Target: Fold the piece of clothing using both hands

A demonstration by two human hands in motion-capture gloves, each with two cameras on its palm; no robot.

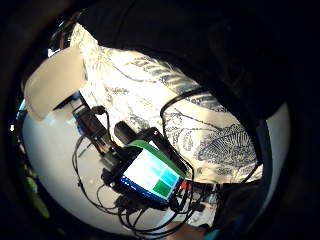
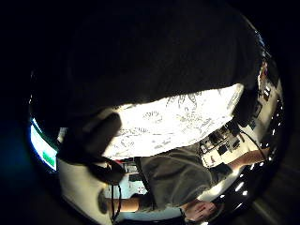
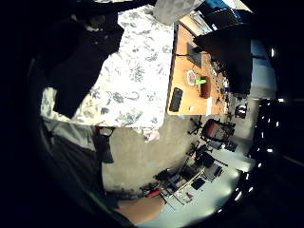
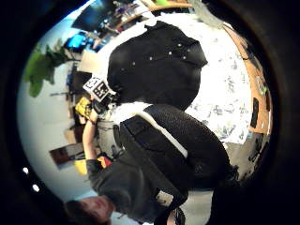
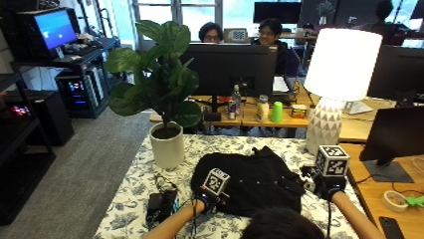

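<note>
Gripping the black garment (image 5: pixel 255 181), left hand (image 5: pixel 207 199); right hand (image 5: pixel 329 186) unclear.

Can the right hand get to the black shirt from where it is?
Probably yes. The right hand is beside the black shirt's edge on the patterned tablecloth, and nothing lies between them; the lamp stands farther back.

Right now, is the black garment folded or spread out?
Spread out: the black garment lies flat on the patterned tablecloth, its button row showing.
</note>
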